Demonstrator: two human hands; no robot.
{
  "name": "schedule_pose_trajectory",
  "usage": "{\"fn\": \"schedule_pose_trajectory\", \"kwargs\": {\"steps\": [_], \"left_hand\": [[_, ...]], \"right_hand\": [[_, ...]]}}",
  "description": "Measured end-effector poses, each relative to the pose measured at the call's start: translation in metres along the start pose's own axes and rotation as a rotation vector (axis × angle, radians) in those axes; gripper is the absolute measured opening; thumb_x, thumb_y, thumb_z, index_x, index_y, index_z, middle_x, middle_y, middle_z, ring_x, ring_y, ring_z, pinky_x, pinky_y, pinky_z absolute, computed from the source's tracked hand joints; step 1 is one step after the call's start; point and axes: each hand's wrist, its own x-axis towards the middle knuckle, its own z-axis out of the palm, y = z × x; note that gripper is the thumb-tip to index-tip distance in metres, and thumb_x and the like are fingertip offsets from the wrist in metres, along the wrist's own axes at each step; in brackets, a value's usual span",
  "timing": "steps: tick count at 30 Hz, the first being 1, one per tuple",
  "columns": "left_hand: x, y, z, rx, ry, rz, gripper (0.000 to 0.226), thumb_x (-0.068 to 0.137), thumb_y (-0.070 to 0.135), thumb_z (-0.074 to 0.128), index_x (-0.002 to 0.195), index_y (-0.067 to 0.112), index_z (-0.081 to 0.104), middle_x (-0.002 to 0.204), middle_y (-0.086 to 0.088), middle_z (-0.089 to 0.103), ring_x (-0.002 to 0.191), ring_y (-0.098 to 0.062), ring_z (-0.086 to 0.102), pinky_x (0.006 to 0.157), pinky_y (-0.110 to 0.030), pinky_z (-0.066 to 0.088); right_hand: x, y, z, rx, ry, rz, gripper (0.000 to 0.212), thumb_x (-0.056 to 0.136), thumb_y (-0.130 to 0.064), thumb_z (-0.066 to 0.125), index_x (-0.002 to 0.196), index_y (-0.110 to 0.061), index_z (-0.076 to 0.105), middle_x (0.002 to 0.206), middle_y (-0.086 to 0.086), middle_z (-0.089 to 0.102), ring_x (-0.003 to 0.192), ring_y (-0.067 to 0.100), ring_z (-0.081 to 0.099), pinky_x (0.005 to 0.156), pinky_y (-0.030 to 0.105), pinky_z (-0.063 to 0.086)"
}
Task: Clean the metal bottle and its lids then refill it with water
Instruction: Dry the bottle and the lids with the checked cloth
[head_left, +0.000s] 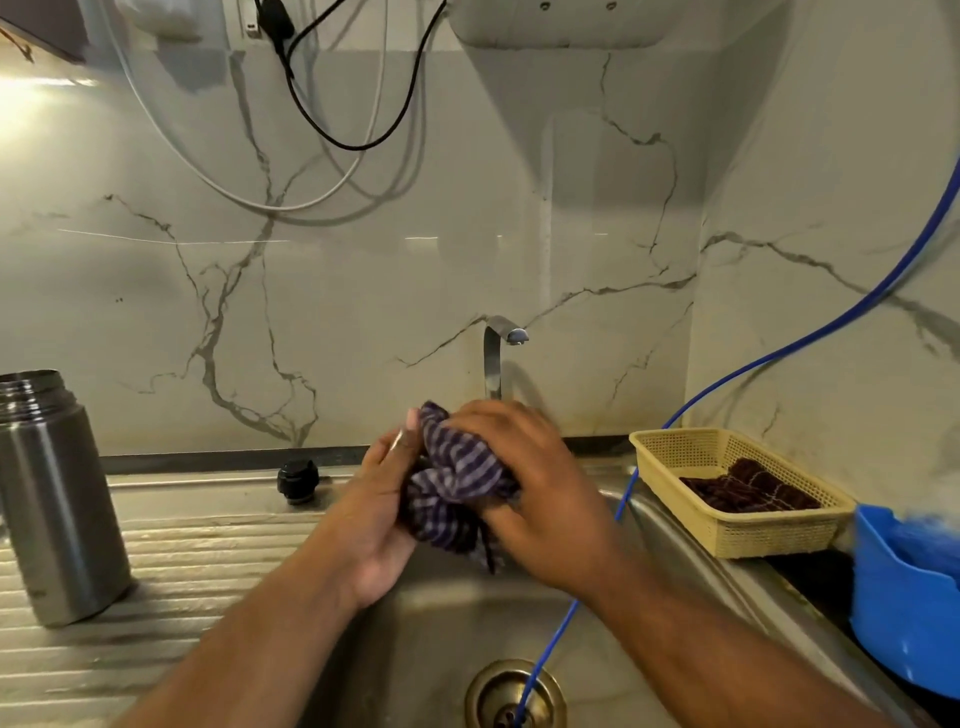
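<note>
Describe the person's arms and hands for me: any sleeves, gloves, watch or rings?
The left forearm and right forearm are bare as far as the frame shows, with no sleeve in view. The left hand and right hand wear no gloves, and neither wrist carries a watch or bracelet. No ring shows plainly; a striped cloth covers some fingers, so one cannot be ruled out.
</note>
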Motion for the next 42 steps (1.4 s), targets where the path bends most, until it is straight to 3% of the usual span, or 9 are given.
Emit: {"fn": "schedule_pose_trajectory", "kwargs": {"steps": [4,8,12,17,24,31,35,38,42], "left_hand": [[0.000,0.005,-0.005,-0.180,0.010,0.025,0.051,0.107,0.046,0.033,0.130,0.015,0.067,0.130,-0.020,0.067,0.122,-0.034,0.064,0.102,-0.048,0.048],[0.006,0.007,-0.011,-0.165,0.098,0.039,0.034,0.105,0.017,0.045,0.133,0.013,0.063,0.130,-0.018,0.068,0.116,-0.029,0.066,0.093,-0.040,0.051],[-0.002,0.003,0.000,-0.099,0.121,0.036,0.038,0.092,0.019,0.062,0.126,0.002,0.066,0.122,-0.019,0.072,0.110,-0.030,0.070,0.087,-0.038,0.053],[-0.010,0.005,0.004,0.016,0.043,-0.027,0.042,0.088,0.025,0.067,0.116,-0.006,0.069,0.112,-0.024,0.073,0.106,-0.035,0.072,0.090,-0.044,0.054],[-0.013,0.006,0.003,0.452,-0.172,0.129,0.036,0.095,0.029,0.060,0.119,0.006,0.072,0.114,-0.013,0.075,0.112,-0.025,0.071,0.097,-0.033,0.053],[-0.016,0.000,0.008,0.643,-0.189,0.228,0.037,0.100,0.036,0.049,0.108,0.014,0.077,0.102,-0.006,0.078,0.101,-0.022,0.073,0.093,-0.035,0.057],[-0.010,-0.007,0.005,0.844,-0.179,0.404,0.029,0.105,0.016,0.048,0.102,0.019,0.077,0.096,0.003,0.078,0.093,-0.012,0.073,0.086,-0.022,0.057],[-0.002,-0.015,0.000,1.177,-0.196,0.637,0.025,0.101,0.016,0.055,0.088,0.018,0.075,0.082,0.006,0.073,0.082,-0.007,0.067,0.074,-0.023,0.053],[-0.003,-0.019,-0.003,1.211,-0.304,0.649,0.023,0.100,0.028,0.058,0.081,0.028,0.071,0.084,0.016,0.071,0.084,0.000,0.066,0.073,-0.009,0.047]], "right_hand": [[-0.008,0.008,0.012,-0.091,-0.008,0.116,0.056,0.089,-0.014,0.068,0.140,-0.026,0.049,0.140,-0.010,0.050,0.132,0.007,0.044,0.109,0.036,0.045],[-0.007,0.016,0.009,0.182,0.051,0.376,0.058,0.088,-0.026,0.077,0.138,-0.037,0.050,0.132,-0.018,0.057,0.124,0.000,0.053,0.106,0.036,0.049],[-0.010,0.014,0.010,0.435,0.040,0.447,0.063,0.084,-0.033,0.082,0.136,-0.046,0.047,0.127,-0.024,0.062,0.118,-0.006,0.059,0.101,0.026,0.053],[-0.010,0.010,0.007,0.415,0.076,0.353,0.086,0.075,-0.036,0.089,0.146,-0.034,0.041,0.138,-0.019,0.052,0.126,-0.003,0.054,0.100,0.017,0.049],[-0.013,0.022,-0.009,0.142,-0.012,0.110,0.074,0.072,-0.033,0.090,0.136,-0.021,0.055,0.126,-0.010,0.058,0.116,0.006,0.059,0.095,0.016,0.047],[-0.016,0.013,0.007,0.470,0.128,0.404,0.045,0.081,-0.041,0.074,0.122,-0.027,0.063,0.108,-0.015,0.069,0.103,0.005,0.067,0.082,0.015,0.053],[-0.006,0.007,0.018,0.724,0.266,0.766,0.021,0.091,-0.038,0.070,0.107,-0.025,0.071,0.102,-0.006,0.075,0.104,0.016,0.070,0.077,0.022,0.054],[0.001,0.008,0.008,1.230,0.181,1.120,0.039,0.090,-0.044,0.066,0.115,-0.014,0.072,0.105,0.010,0.077,0.100,0.027,0.072,0.078,0.038,0.058],[0.000,0.012,-0.003,1.370,0.042,1.139,0.051,0.073,-0.044,0.070,0.111,-0.010,0.074,0.099,0.014,0.074,0.082,0.028,0.071,0.073,0.043,0.058]]}}
